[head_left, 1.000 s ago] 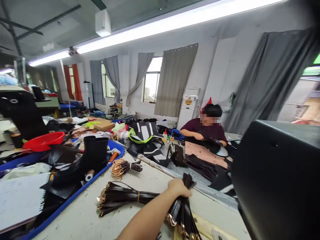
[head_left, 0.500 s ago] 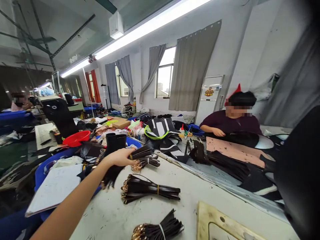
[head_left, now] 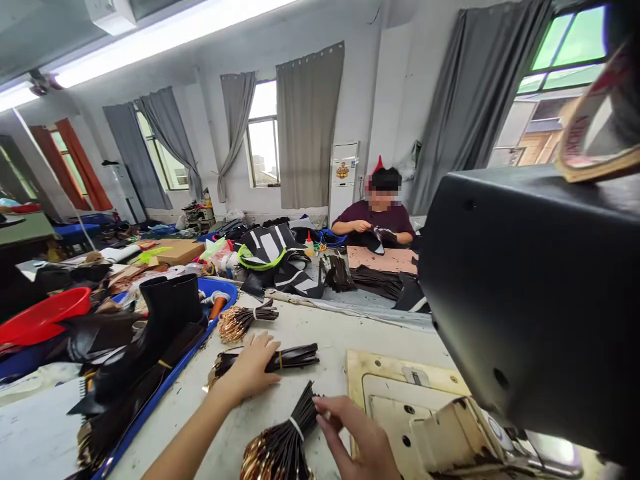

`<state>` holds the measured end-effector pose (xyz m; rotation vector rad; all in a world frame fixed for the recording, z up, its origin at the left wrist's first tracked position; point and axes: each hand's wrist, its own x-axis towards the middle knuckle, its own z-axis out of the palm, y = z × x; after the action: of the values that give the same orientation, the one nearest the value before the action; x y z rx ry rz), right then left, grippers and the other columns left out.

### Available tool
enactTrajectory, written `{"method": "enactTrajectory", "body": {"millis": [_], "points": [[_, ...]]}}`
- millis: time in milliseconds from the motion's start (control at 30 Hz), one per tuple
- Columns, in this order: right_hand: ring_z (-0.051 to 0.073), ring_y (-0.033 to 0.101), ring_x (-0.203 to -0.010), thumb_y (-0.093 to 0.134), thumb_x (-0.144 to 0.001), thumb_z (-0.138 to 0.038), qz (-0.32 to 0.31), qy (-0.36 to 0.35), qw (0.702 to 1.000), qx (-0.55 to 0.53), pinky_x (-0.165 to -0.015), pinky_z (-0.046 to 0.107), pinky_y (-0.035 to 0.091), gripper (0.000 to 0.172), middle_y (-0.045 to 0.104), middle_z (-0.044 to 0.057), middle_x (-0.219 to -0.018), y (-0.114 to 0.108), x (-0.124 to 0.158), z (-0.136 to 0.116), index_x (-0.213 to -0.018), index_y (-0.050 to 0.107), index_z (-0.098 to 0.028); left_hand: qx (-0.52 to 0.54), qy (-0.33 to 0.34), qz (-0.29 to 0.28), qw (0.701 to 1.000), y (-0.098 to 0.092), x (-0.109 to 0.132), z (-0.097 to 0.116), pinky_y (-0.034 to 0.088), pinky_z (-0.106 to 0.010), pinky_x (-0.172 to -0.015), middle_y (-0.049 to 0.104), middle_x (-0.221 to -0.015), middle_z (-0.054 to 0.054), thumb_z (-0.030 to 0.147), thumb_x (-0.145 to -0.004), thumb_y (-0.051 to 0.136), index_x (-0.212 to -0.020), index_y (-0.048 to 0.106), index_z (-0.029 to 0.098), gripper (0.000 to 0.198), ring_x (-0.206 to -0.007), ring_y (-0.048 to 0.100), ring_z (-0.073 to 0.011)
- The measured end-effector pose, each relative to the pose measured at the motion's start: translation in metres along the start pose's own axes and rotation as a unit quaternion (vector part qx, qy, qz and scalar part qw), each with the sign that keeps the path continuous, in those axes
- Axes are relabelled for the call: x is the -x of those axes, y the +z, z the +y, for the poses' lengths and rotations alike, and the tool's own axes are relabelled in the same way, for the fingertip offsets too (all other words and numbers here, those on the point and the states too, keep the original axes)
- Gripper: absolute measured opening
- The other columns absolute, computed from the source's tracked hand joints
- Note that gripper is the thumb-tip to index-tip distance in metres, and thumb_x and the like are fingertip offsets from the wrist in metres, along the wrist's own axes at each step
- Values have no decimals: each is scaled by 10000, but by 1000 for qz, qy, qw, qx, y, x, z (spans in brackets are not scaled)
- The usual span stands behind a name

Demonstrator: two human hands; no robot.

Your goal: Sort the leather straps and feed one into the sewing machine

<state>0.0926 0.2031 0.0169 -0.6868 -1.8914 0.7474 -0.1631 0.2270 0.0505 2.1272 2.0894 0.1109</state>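
My left hand (head_left: 253, 370) lies over a bundle of dark straps (head_left: 300, 357) with a yellow band, its fingers spread and open. Close in front, another bundle of thin dark straps (head_left: 285, 443) has copper-coloured metal ends and a white tie. At its fanned tips is my right hand (head_left: 357, 433), thumb and forefinger curved and slightly apart, not closed round it. Farther back sits a third bundle (head_left: 247, 320), also white-tied with copper-coloured ends. In the blue tub (head_left: 175, 393), a yellow-banded strap bundle (head_left: 155, 373) rests beside a black boot (head_left: 160, 327).
A sewing machine with a black head (head_left: 515, 293) and cream base (head_left: 390, 373) takes up the right side. Behind the white table, a co-worker (head_left: 373, 217) handles a dark piece near cut black pieces (head_left: 375, 283). A red basin (head_left: 45, 313) stands left.
My left hand let go of a yellow-banded strap bundle, which appears to lie in the blue tub, and moved onto the middle bundle. My right hand came into view. The view swung right.
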Motion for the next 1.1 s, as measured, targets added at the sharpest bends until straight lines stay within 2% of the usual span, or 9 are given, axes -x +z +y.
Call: {"method": "enactTrajectory", "body": {"millis": [100,233,400,533,833,967,1100], "points": [[124,668,-737,623,-944,-211,-30,14,999,12,-708,193,530,123,709,-23,-890,9,-34,-3,-1032,689,-265,-30,-29,13,999,23,-6,17,444,-509,-1040,687,-1160,-83,305,-917,694,-1135,652,143,275,-1128,628,-265],[130,670,-796,683,-869,-59,-59,48,996,50,-718,219,536,187,695,-27,-923,30,-65,0,-957,694,-223,-51,-108,76,990,40,5,28,540,-433,-886,700,-1015,-50,220,-954,639,-1139,635,144,201,-977,675,-232],[180,637,-904,710,-889,-117,-76,103,984,122,-834,371,548,94,651,18,-1021,71,-69,2,-961,666,-160,-59,-174,109,977,43,18,33,570,-401,-820,698,-939,-28,187,-969,614,-1127,633,142,165,-872,692,-203],[193,633,-946,668,-933,-143,-71,141,972,172,-862,399,550,96,636,32,-1074,90,-69,-2,-1024,645,-159,-71,-197,120,970,44,19,32,579,-388,-806,697,-918,-21,189,-983,597,-1076,648,139,117,-848,693,-189],[199,644,-962,638,-962,-161,-128,191,950,209,-889,424,551,37,649,39,-1064,90,-75,-5,-993,649,-145,-86,-166,130,974,52,23,35,561,-387,-810,713,-912,-25,126,-983,554,-1056,650,141,121,-879,701,-207],[201,648,-989,650,-963,-180,-149,214,956,131,-900,420,554,57,655,44,-1081,82,-79,-2,-1003,650,-140,-83,-154,137,975,52,23,34,519,-361,-752,734,-901,-48,90,-970,496,-1045,639,170,180,-873,715,-247],[137,667,-756,598,-1014,-250,-187,242,952,2,-705,302,587,123,675,8,-907,73,-85,-2,-1012,642,-135,-82,-164,160,970,47,25,31,469,-349,-693,731,-890,-62,87,-936,480,-1009,616,193,187,-859,715,-281]]}}
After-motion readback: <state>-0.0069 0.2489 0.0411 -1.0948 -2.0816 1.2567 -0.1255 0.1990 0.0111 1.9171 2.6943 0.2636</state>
